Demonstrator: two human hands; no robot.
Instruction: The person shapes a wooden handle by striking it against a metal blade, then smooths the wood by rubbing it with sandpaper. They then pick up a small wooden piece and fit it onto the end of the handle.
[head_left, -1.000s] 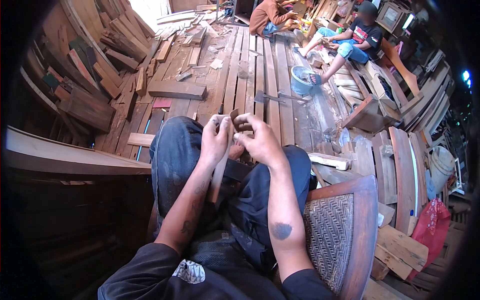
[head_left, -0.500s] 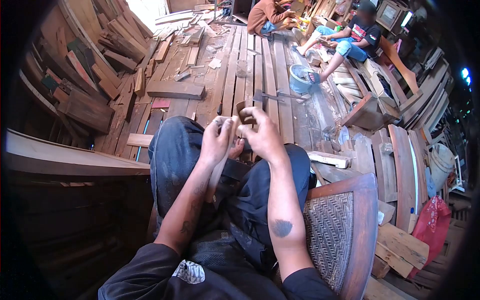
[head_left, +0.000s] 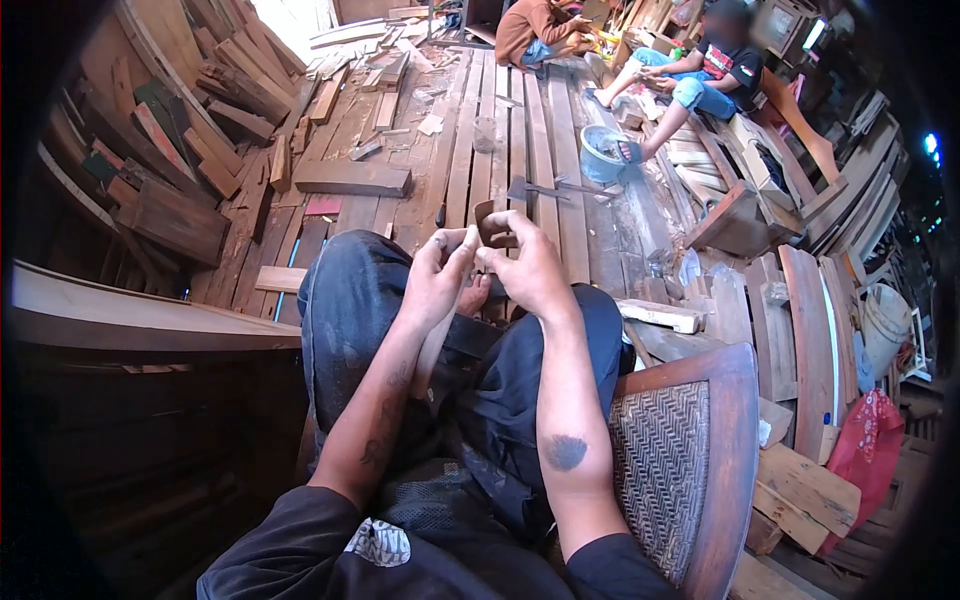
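Observation:
Above my lap, my left hand (head_left: 440, 275) is closed round the upper end of a pale wooden strip (head_left: 433, 352), which slants down between my knees. Close by on its right, my right hand (head_left: 523, 265) pinches a curled brown sheet (head_left: 485, 217), perhaps sandpaper, against the top of the strip. The fingertips of both hands nearly meet there. Part of the strip is hidden behind my left hand and wrist.
A woven chair seat (head_left: 655, 470) is at my right. A thick wood block (head_left: 352, 179) and a hatchet-like tool (head_left: 530, 190) lie on the plank floor. Beyond are a bucket (head_left: 602, 155) and two seated people (head_left: 725, 65) (head_left: 530, 35). Wood is stacked on both sides.
My right hand and the brown sheet have shifted slightly at the strip's top. My left hand has turned a little and still holds the strip.

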